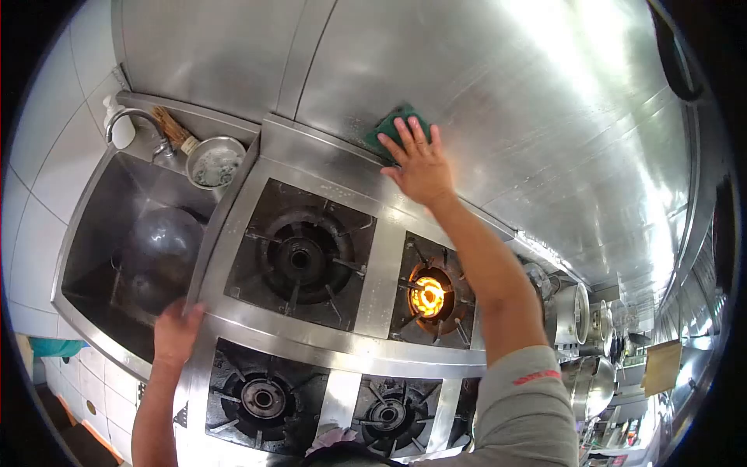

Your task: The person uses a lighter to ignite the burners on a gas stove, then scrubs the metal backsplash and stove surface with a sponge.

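Up against the shiny metal wall (498, 101), just above the back edge of the stove (311, 340), the right hand (422, 173) lies on a dark green pad (380, 134). Its fingers are spread out and press on the pad from on top; they do not pinch it. The left hand (176, 333) is at the side rim of the sink (204, 265), and I cannot tell if its fingers are gripping the rim or just resting on it. A good way to rub here, I think, is with the pad flat, a firm push, and small strokes that go over each other, right down into the line where wall and stove meet. One burner (428, 297) glows orange, and the right arm reaches up close beside it, so the arm and the gray sleeve (523, 401) should lean well away from the heat. A big round pan (162, 237) sits in the sink, and a pot of foamy water (215, 163) sits by the tap (138, 114), next to a brush (173, 128). Red marks on the sleeve may be letters, but they are too blurry to read. I can't read a brand or label anywhere else.
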`<state>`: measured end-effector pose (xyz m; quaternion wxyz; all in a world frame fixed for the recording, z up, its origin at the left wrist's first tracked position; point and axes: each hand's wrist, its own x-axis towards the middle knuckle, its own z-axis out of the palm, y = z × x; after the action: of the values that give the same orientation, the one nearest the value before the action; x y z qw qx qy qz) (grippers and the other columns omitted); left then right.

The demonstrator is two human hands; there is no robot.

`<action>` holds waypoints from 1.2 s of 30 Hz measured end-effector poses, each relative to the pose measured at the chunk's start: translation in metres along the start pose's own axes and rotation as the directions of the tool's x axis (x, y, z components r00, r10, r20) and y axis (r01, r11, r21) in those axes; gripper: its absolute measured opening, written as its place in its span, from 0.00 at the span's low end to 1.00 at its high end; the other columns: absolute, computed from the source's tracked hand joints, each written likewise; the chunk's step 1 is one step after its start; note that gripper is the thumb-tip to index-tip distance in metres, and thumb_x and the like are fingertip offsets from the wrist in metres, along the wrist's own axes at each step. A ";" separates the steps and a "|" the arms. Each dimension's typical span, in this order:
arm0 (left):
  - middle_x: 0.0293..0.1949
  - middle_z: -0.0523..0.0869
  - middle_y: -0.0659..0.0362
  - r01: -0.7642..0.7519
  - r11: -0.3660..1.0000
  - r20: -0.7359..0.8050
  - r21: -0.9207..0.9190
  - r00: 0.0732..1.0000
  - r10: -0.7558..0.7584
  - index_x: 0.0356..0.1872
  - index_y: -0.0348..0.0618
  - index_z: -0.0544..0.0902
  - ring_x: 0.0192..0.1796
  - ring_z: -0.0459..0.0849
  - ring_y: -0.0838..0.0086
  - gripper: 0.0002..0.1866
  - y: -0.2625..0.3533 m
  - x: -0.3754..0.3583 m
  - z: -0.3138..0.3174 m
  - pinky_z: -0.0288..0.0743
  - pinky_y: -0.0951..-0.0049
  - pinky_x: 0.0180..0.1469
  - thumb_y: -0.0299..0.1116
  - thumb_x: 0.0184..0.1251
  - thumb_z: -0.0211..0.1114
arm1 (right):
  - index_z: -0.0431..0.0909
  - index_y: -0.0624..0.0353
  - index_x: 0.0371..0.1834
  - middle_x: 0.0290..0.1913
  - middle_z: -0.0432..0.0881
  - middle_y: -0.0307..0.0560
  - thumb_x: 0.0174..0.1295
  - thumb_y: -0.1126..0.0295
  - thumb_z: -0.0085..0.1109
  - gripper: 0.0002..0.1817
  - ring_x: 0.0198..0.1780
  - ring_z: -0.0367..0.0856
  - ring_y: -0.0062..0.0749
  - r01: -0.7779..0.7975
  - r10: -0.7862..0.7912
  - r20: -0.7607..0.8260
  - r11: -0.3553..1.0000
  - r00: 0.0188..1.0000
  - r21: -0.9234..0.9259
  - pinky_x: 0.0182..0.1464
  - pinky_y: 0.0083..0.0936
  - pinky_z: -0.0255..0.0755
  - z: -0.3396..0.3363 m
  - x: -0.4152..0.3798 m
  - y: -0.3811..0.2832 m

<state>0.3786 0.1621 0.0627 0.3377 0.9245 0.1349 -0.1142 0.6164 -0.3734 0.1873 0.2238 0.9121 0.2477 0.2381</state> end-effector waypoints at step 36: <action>0.47 0.91 0.36 -0.152 0.986 -0.100 0.071 0.982 0.159 0.52 0.32 0.89 0.50 0.90 0.37 0.24 -0.014 0.009 0.011 0.84 0.47 0.54 0.48 0.77 0.67 | 0.63 0.27 0.87 0.92 0.48 0.38 0.74 0.35 0.54 0.39 0.91 0.43 0.38 0.050 -0.048 -0.040 0.996 0.998 0.074 0.88 0.50 0.40 0.051 0.076 -0.073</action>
<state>0.3814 0.1665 0.0436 0.3088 0.9471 0.0764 -0.0427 0.6773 -0.2887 0.1336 0.1903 0.9088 0.2830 0.2405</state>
